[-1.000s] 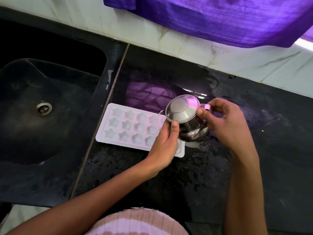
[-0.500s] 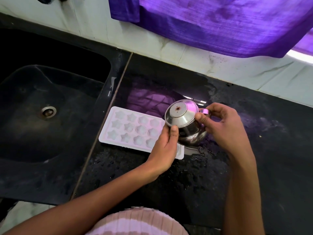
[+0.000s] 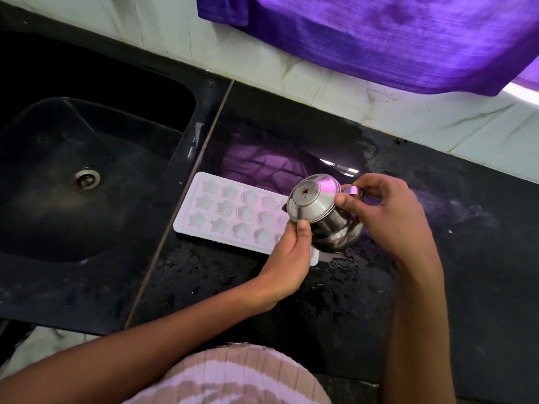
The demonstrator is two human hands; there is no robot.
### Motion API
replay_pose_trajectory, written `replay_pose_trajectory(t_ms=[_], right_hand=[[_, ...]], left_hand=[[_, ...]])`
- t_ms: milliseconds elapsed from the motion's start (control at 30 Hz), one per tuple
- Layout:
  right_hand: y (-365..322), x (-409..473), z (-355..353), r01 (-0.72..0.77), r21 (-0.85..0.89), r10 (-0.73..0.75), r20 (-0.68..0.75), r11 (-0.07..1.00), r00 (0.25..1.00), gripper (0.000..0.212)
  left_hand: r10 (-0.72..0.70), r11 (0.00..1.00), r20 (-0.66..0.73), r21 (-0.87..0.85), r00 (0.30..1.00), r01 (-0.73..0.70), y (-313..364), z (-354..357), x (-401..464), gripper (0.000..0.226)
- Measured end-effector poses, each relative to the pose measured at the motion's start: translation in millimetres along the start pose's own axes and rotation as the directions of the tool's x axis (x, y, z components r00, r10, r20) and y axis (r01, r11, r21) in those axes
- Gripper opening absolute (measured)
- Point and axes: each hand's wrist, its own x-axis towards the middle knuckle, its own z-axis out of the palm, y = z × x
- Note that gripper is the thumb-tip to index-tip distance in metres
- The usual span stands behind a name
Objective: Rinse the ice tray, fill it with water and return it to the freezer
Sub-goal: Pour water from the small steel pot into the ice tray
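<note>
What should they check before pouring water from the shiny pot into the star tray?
1. Tray lies flat on the counter: ok. The ice tray rests on the black counter, right of the sink.
2. Pot held firmly: ok. The left hand steadies the steel pot; the right hand grips its handle side.
3. Pot over the tray: ok, it is tipped above the tray's right end.
4. Water in the pot: cannot tell.
5. Moulds already filled: cannot tell.
6. Counter dry: not ok, droplets around the tray.
</note>
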Motion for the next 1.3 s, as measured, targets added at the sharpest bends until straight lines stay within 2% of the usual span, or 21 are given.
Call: replay_pose_trajectory(t_ms=[433, 833, 1300], right_hand=[[-3.0, -4.6, -5.2, 0.013, 0.006, -0.013, 0.004, 1.000, 1.000, 0.021], [5.0, -11.8, -7.5, -0.006, 0.239, 0.001, 0.020, 0.971, 1.000, 0.016], [-0.7, -12.9, -7.5, 0.041, 0.035, -0.045, 0.111, 0.999, 0.993, 0.020]], left_hand=[[0.026, 1.000, 0.007, -0.017, 1.000, -0.026, 0.9, 1.5, -2.4, 0.046], [0.156, 0.987, -0.049, 0.042, 0.987, -0.154, -4.1, 5.6, -1.7, 0.047], [0.032, 0.997, -0.024, 0.067, 0.999, -0.030, -14.1, 14.7, -16.1, 0.047]])
